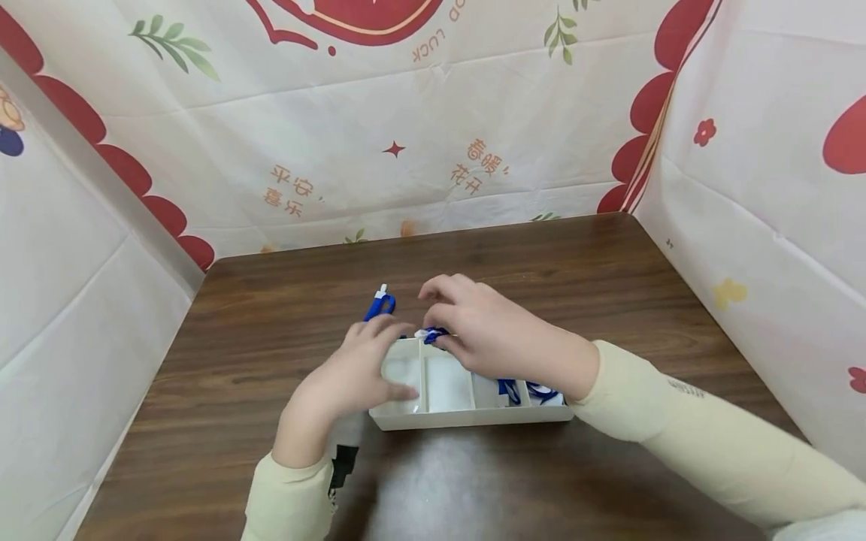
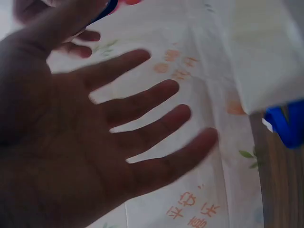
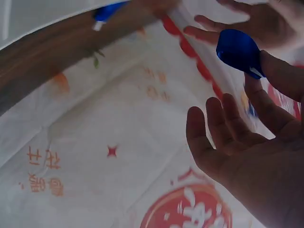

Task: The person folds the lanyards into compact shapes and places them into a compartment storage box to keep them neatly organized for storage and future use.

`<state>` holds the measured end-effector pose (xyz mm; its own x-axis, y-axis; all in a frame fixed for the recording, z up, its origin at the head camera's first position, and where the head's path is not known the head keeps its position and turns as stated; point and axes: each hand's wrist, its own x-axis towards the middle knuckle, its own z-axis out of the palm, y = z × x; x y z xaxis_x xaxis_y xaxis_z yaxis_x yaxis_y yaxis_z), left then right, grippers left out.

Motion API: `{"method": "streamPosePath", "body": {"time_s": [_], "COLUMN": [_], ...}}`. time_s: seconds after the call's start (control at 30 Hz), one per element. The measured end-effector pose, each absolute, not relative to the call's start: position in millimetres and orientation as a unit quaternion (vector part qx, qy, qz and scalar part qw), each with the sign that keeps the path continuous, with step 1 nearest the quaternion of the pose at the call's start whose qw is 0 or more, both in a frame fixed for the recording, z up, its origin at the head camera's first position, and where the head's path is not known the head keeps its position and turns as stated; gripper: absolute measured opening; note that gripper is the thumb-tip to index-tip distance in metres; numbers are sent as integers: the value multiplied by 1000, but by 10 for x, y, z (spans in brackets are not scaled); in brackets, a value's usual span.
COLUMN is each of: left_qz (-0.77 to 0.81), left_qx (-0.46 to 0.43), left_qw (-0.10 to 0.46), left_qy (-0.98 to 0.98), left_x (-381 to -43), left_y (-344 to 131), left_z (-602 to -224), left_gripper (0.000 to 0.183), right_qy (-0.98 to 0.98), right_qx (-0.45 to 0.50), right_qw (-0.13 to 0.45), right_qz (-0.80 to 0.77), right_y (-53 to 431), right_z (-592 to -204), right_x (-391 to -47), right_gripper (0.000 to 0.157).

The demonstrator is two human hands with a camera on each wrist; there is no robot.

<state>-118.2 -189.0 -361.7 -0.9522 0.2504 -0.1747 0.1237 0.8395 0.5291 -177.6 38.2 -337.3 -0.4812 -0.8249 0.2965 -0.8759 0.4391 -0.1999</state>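
Note:
A small looped blue strap with a white end is pinched between the thumb and index finger of my right hand, above the back edge of a white divided tray. In the right wrist view, the blue loop stands out from the fingertips, the other fingers loosely bent. My left hand is over the tray's left compartment with fingers spread, holding nothing; the left wrist view shows its palm. More blue straps lie in the tray's right-hand compartments, partly hidden by the right forearm.
Behind the tray, another blue strap with a white tip lies on the brown wooden table, partly behind the left hand. White printed cloth stands at the back and both sides. A black object shows beside the left wrist.

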Motion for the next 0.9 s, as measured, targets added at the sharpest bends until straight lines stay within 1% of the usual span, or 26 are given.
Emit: {"method": "streamPosePath", "body": {"time_s": [0.07, 0.13, 0.3, 0.43, 0.53, 0.57, 0.63, 0.7, 0.9], "left_qz": [228, 214, 221, 218, 204, 201, 196, 195, 201], "left_qx": [99, 92, 63, 38, 24, 21, 16, 11, 3], "left_qw": [157, 180, 193, 186, 174, 172, 171, 171, 174], "left_qy": [956, 956, 954, 957, 963, 964, 966, 966, 964], "left_x": [-1188, -1178, -1156, -1153, -1162, -1162, -1159, -1153, -1142], "left_y": [-1896, -1903, -1955, -1966, -1952, -1945, -1931, -1925, -1938], "left_z": [-3708, -3796, -3957, -3992, -3995, -3993, -3989, -3991, -3995], "left_gripper": [94, 104, 114, 120, 124, 125, 125, 125, 123], "right_qy": [-841, -834, -797, -751, -740, -741, -744, -748, -775], "right_qx": [526, 545, 585, 617, 632, 636, 641, 642, 612], "right_qw": [80, 76, 61, 85, 83, 75, 60, 43, -36], "right_qz": [98, 29, -139, -218, -214, -203, -182, -165, -153], "right_y": [326, 283, 205, 164, 129, 115, 85, 56, -3], "right_z": [-3453, -3545, -3754, -3932, -4060, -4101, -4169, -4220, -4215], "right_x": [-1803, -1816, -1823, -1855, -1892, -1903, -1919, -1930, -1943], "right_gripper": [16, 18, 24, 18, 4, 5, 14, 19, 17]}}
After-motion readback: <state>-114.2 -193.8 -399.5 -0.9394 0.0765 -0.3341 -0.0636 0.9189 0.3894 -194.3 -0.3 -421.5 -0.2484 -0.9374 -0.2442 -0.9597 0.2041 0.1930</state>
